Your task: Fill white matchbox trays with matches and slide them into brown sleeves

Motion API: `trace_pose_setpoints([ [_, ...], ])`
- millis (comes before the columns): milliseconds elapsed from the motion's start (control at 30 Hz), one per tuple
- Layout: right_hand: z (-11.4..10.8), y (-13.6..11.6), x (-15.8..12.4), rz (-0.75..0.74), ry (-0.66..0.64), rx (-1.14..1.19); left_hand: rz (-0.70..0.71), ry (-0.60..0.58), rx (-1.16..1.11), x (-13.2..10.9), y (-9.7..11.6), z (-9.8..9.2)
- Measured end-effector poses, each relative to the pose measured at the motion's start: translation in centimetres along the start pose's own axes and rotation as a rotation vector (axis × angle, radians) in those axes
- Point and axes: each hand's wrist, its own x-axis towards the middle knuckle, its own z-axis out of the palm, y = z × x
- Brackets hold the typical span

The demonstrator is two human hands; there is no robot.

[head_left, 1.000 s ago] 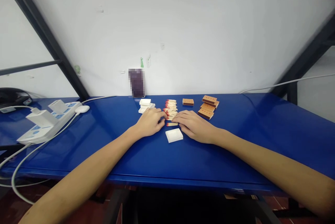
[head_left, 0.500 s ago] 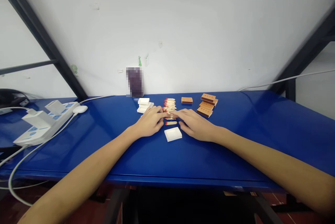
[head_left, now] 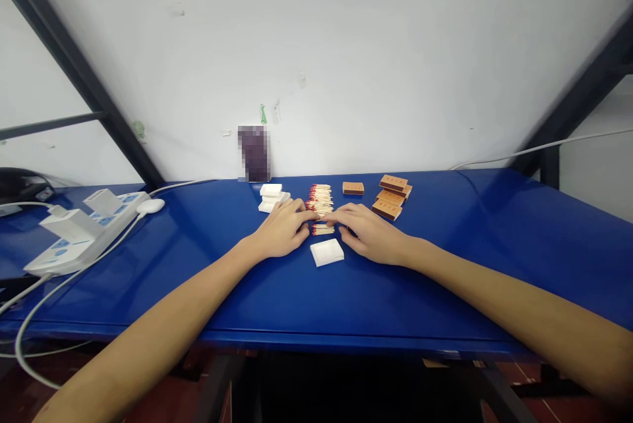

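Red-tipped matches (head_left: 320, 196) lie in a pile on the blue table, heads to the left. Nearer me, a smaller row of matches (head_left: 324, 229) sits apart from the pile. My left hand (head_left: 283, 228) rests at the left side, index finger stretched to the pile's near edge, thumb apart beside the small row. From the right, my right hand (head_left: 370, 230) reaches in the same way, its index fingertip at the matches and its thumb separate. Neither hand grips anything visible. Just in front of the row lies a white matchbox tray (head_left: 327, 252).
White trays (head_left: 271, 197) are stacked behind my left hand. Orange matchbox sleeves (head_left: 389, 197) pile up at right, with a single sleeve (head_left: 353, 188) near the matches. A power strip (head_left: 89, 235) with cables occupies the left; a blurred dark rectangle (head_left: 256, 154) leans on the wall.
More matches now lie in the small near row, which has grown thicker. A gap shows between it and the main pile. Both hands have barely moved.
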Motion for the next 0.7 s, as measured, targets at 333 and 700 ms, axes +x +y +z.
trace_pose_setpoints([
  [333,0.0,-0.17,-0.04,-0.054,0.056,0.006,0.002,0.011,-0.013,-0.01,-0.06,0.13],
  [700,0.05,0.02,-0.19,-0.022,0.006,-0.111,-0.006,0.03,0.018,0.05,0.12,0.15],
])
